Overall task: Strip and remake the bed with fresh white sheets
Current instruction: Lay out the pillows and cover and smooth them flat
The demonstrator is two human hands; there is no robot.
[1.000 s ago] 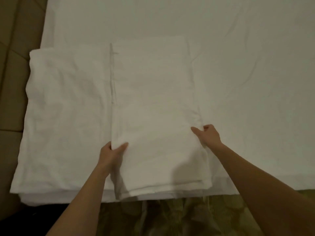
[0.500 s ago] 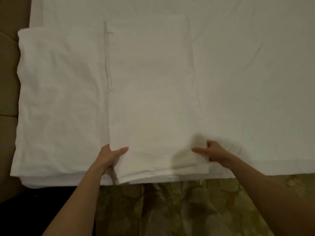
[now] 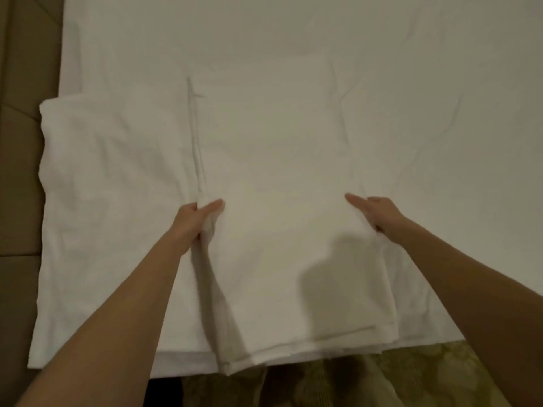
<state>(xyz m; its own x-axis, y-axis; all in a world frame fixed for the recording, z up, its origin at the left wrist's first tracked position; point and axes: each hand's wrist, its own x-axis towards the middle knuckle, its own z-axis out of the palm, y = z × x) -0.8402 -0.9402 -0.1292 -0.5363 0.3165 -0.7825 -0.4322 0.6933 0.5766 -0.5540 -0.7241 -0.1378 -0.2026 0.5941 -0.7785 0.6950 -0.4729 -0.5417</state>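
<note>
My left hand [image 3: 196, 221] and right hand [image 3: 379, 211] each pinch the folded sheet [image 3: 279, 215]; an uneven lift could spill its layers across the bed [image 3: 440, 83].

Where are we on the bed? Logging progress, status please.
Left hand grips folded sheet's left edge; right hand grips its right edge. Sheet lies folded on the bed. Nothing in the way.

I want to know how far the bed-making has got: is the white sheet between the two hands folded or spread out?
Folded. The sheet shows stacked layered edges at its near end, gripped by the left hand and right hand.
</note>
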